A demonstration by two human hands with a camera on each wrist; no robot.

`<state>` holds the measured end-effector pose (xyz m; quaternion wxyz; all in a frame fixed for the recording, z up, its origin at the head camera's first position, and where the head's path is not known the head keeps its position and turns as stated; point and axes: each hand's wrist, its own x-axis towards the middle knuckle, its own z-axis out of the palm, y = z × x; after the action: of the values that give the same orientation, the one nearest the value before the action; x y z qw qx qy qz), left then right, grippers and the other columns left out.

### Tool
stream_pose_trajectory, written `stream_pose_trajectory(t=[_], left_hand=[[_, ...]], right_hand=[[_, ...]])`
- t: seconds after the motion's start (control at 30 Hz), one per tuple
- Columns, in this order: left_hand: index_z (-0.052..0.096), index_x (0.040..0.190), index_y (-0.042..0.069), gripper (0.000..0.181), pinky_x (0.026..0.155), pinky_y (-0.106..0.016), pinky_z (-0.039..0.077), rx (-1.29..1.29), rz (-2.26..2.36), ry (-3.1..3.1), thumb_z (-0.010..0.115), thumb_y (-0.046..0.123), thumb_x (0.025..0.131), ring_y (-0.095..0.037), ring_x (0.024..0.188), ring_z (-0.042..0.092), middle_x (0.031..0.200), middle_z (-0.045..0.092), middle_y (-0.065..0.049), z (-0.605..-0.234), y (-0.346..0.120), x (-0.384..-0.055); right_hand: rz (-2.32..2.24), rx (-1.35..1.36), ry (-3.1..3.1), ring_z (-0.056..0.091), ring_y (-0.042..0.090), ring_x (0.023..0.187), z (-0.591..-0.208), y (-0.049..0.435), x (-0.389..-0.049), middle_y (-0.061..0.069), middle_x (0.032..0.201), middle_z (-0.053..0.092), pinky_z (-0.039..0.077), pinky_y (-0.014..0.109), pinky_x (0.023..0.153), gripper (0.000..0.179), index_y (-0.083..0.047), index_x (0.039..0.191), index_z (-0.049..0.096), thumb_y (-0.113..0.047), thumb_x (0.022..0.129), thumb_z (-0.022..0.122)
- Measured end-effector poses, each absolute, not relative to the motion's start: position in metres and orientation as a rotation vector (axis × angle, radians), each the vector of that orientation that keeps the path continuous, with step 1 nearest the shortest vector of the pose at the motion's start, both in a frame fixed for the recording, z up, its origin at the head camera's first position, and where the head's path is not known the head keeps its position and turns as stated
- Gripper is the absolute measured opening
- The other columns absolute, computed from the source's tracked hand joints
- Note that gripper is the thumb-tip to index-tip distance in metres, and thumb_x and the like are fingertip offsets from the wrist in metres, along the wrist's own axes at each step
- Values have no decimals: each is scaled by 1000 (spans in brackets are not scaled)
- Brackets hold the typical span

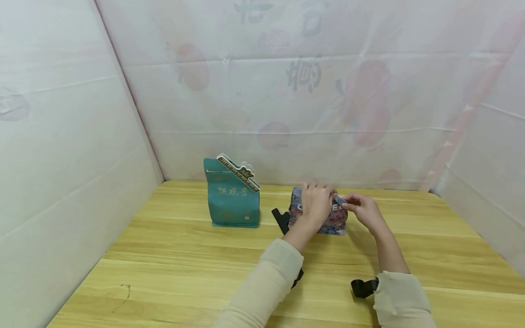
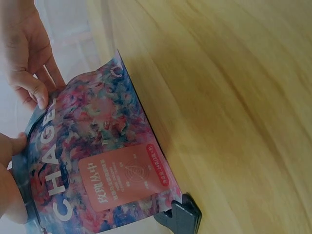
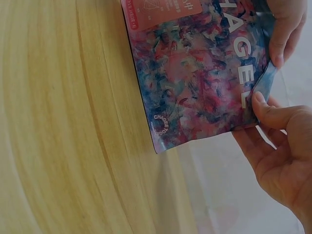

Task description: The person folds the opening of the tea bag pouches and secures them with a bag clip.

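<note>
A pouch [image 1: 337, 223] printed in mottled blue, pink and purple stands on the table, with white lettering and a pink label on its front. My left hand [image 1: 317, 201] grips the pouch's top edge from above, thumb on the front side. At the top right corner my right hand [image 1: 366, 210] pinches the folded strip between thumb and fingers. In the right wrist view the right hand [image 3: 285, 151] has its thumb on the front and other fingers behind the pouch. A black clip [image 1: 281, 220] lies against the pouch's lower left side; part of it is hidden.
Left of the pouch stands a teal bag [image 1: 234, 205], its slanted top held by an ornate clip [image 1: 239, 172]. The wooden table [image 1: 172, 255] is bounded by printed cloth at the back [image 1: 254, 105] and sides. Black wrist devices, one at the right sleeve [image 1: 362, 288], hang under the forearms.
</note>
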<state>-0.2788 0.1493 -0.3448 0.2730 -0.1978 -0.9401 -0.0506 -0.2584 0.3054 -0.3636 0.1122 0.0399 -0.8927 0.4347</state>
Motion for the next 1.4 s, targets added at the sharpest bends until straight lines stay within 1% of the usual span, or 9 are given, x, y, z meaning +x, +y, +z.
stream_pose_trajectory(t=[0.23,0.43,0.63,0.93,1.2,1.4], left_hand=[[66,98,43,20,70,-23,28,-584,-228,-2545,49,48,90,-2,81,49,95,61,24,-344,148,-280],[67,97,42,20,68,-22,27,-643,-270,-2558,51,49,88,-1,80,47,98,61,24,-342,145,-281],[68,98,42,22,69,-21,27,-687,-282,-2560,52,50,88,-1,82,48,100,60,22,-342,142,-281],[68,99,42,22,68,-21,26,-679,-272,-2581,52,50,87,-1,84,48,99,60,22,-341,141,-281],[68,99,41,23,70,-21,27,-686,-282,-2592,51,50,87,-1,85,48,100,60,22,-340,142,-280],[69,98,41,22,69,-20,27,-689,-290,-2597,51,50,87,0,83,48,99,60,22,-340,141,-280]], right_hand=[[1303,105,-2631,54,33,96,-364,305,-257,22,103,60,42,50,84,22,8,106,59,-9,92,56],[1329,112,-2645,52,35,99,-365,309,-258,23,107,59,40,52,86,25,8,109,58,-11,94,55],[1342,108,-2660,51,37,103,-365,310,-256,23,109,58,38,53,88,28,8,111,57,-14,94,54],[1351,106,-2647,51,36,102,-365,308,-256,22,108,58,39,52,88,28,8,111,57,-14,94,55],[1369,98,-2640,51,36,102,-365,309,-257,23,109,58,38,52,88,29,8,112,57,-14,93,55],[1385,100,-2660,51,36,104,-364,310,-255,23,112,56,38,52,89,32,8,115,56,-16,94,55]])
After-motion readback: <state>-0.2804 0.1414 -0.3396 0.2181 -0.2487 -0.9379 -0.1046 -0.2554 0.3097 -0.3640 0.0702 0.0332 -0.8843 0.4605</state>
